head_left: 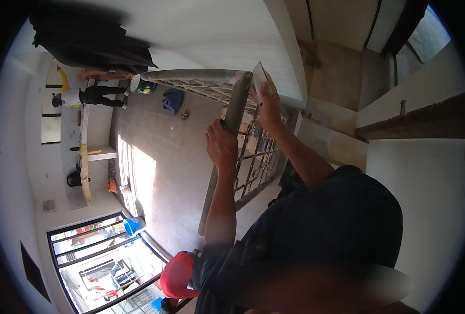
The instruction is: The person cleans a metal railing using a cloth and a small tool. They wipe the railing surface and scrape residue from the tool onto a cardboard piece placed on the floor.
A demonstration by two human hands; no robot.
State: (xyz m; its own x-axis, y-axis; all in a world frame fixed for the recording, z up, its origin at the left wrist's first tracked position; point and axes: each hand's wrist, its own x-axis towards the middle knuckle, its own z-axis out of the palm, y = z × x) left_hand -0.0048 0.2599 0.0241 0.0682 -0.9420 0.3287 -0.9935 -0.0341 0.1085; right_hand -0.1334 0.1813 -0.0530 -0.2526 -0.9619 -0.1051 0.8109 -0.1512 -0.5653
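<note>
My left hand (222, 144) is closed round the wide top rail (238, 102) of a railing, near its corner. Something small and black shows at its fingertips, too small to name. My right hand (268, 107) is raised beside the same corner, its fingers closed on a pale flat sheet (260, 73). Whether the sheet is paper or a thin blade I cannot make out. Rough, worn patches mark the rail's corner joint. Below the rail runs a metal lattice (254, 157), partly hidden by my right forearm.
A person in white and yellow (75, 97) stands across the room; another in red (178, 275) bends near the window (107, 261). On the tiled floor (175, 152) lie a blue cloth (172, 100) and a tape measure (184, 114). A blue bucket (133, 226) stands by the window.
</note>
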